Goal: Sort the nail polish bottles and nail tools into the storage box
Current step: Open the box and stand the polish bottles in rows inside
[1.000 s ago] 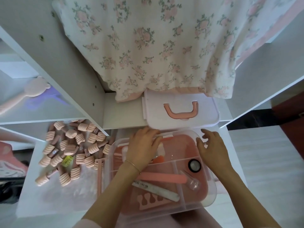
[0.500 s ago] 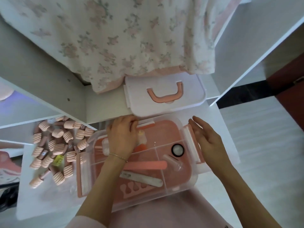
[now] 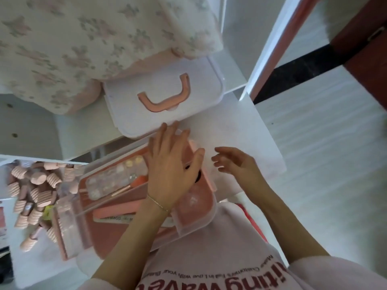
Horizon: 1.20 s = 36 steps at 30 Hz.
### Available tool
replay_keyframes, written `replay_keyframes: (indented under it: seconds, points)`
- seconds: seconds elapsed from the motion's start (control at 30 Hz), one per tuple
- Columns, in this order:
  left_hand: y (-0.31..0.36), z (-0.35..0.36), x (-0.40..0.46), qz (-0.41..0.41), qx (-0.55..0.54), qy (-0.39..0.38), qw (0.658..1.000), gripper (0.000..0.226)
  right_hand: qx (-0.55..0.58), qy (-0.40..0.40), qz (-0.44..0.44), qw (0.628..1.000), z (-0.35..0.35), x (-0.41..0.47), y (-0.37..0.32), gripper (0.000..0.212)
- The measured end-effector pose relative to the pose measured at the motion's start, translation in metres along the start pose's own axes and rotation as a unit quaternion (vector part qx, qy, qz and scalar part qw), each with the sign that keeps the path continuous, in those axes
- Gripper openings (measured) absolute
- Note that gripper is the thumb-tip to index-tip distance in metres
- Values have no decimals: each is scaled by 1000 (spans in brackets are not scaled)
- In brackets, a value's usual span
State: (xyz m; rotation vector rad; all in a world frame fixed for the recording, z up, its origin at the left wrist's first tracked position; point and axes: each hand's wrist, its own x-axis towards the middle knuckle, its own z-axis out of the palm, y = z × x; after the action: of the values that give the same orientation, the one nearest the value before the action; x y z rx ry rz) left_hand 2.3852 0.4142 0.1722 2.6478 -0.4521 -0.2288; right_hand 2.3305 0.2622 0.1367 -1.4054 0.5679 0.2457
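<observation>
A clear storage box [image 3: 194, 222] with a pink inside sits on the white table in front of me, tilted in the frame. Inside lie a clear case of nail decorations [image 3: 111, 178], a pink nail file [image 3: 117, 212], a grey file [image 3: 117, 219] and an orange-tipped brush [image 3: 134, 184]. My left hand [image 3: 169, 164] lies flat with spread fingers over the box's far right corner, covering a black-lidded jar. My right hand [image 3: 234, 164] hovers just right of the box, fingers relaxed, holding nothing. A heap of pink ridged-cap nail polish bottles [image 3: 35, 193] lies left of the box.
The box's white lid [image 3: 163, 101] with a pink handle lies behind the box, partly under a floral cloth [image 3: 83, 38]. White shelf panels [image 3: 270, 45] stand at left and right. The table's right edge [image 3: 274, 160] drops to a pale floor.
My left hand slid from the box's back-left compartment over to its right corner. My right hand came off the box's right side. The view swung left and tilted.
</observation>
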Motion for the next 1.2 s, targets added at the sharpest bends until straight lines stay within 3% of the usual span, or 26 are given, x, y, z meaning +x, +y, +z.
replay_keyframes:
  seconds: [0.2, 0.43, 0.6, 0.87, 0.97, 1.07, 1.2]
  points:
    - [0, 9, 1, 18, 85, 56, 995, 50, 29, -91, 27, 995, 3, 0, 18, 21]
    - [-3, 16, 2, 10, 70, 59, 996, 52, -4, -173, 29, 985, -1, 15, 18, 30]
    - [-3, 18, 2, 7, 56, 60, 997, 52, -36, -194, 3, 980, 0, 22, 17, 25]
    - [2, 15, 3, 1, 42, 56, 998, 54, -63, -153, 0, 986, -9, 20, 20, 32]
    - [0, 11, 1, 7, 14, 42, 999, 56, -118, -84, -26, 989, -8, 20, 14, 31]
    - [-5, 3, -4, 10, -57, 44, 997, 52, -147, -10, -94, 985, -4, 15, 2, 27]
    - [-21, -14, -19, -16, -95, 131, 987, 31, -189, 32, -232, 954, 14, 4, -24, 26]
